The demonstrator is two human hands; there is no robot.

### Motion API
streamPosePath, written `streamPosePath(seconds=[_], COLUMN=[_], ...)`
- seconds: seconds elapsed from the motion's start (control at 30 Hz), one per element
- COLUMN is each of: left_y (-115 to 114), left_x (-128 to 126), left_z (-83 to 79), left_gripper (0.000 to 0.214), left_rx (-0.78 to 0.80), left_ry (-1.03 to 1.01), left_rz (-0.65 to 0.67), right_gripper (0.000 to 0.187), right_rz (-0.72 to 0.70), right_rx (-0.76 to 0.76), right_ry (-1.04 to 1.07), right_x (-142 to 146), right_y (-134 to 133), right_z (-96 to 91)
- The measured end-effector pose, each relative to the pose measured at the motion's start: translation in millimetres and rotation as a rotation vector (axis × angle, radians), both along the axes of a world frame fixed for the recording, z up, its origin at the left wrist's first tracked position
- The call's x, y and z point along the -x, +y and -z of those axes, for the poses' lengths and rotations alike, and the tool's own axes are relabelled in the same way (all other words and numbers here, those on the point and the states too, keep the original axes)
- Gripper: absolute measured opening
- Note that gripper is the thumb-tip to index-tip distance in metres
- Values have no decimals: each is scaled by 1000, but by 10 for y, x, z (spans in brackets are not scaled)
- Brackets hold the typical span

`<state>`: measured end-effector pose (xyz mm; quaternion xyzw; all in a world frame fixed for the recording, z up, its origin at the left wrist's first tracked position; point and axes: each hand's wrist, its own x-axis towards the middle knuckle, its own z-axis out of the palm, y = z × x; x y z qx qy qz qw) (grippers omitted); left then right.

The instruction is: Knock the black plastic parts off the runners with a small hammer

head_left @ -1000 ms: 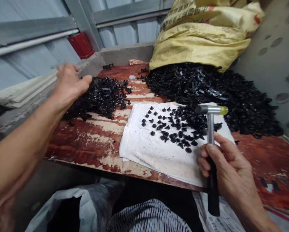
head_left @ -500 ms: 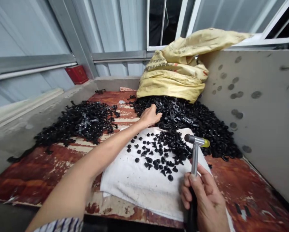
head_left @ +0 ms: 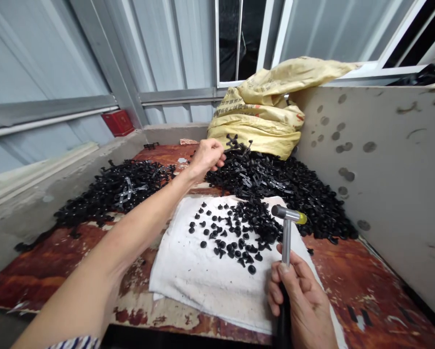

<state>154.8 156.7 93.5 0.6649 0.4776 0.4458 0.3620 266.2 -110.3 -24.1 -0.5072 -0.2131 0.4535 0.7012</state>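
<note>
My left hand (head_left: 207, 155) is raised over the big heap of black plastic parts (head_left: 286, 186) at the back, its fingers pinched on a black plastic piece (head_left: 235, 143) lifted off the heap. My right hand (head_left: 301, 300) is wrapped round the black handle of a small metal hammer (head_left: 287, 228), held upright near the front edge, its head with a yellow tip over the white cloth (head_left: 210, 276). Several small black cap-like parts (head_left: 232, 237) lie scattered on that cloth.
A second heap of black parts (head_left: 116, 189) lies at the left on the worn red table (head_left: 50, 266). A yellow sack (head_left: 268, 111) leans at the back. A grey wall panel (head_left: 384, 179) bounds the right side. A red box (head_left: 118, 122) sits on the ledge.
My left hand swung from the left heap across to the back heap, closed on a black piece and lifted it. The hammer hand stayed nearly still. The view tilted up.
</note>
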Motion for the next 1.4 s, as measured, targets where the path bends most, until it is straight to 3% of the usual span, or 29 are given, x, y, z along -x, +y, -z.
streamPosePath(seconds=[0.1,0.27,0.5,0.63,0.73,0.93,1.07,1.27,1.33,1.4], left_y=[-13,-264,-1157,-1669,-1906,-2082,-2166,-2241,-2240,-2252], left_x=[153,347,443,401,393,453,496,584,645,731], left_z=[85,174,418,596,700,787,862,952,928,876], left_gripper=[20,14,9,20,28,39,36,26,29,27], left_rx=[1,151,301,483,678,1113,1225,1168,1117,963], left_ry=[82,-83,-173,-116,-164,-432,-556,-508,-419,-244], left_rz=[-51,40,302,457,532,638,716,678,632,517], right_gripper=[38,36,40,40,37,32,28,29,33,35], right_rz=[-51,-92,-54,-58,-85,-155,-242,-272,-282,-293], right_rx=[-44,-60,-60,-38,-28,-96,-116,-92,-88,-82], right_ry=[-24,-55,-96,-129,-137,-93,-43,-31,-51,-86], right_x=[-47,-83,-76,-91,-104,-162,-132,-4,8,9], right_y=[7,30,51,35,16,-50,-117,-181,-177,-170], right_z=[43,77,27,21,39,64,79,111,99,78])
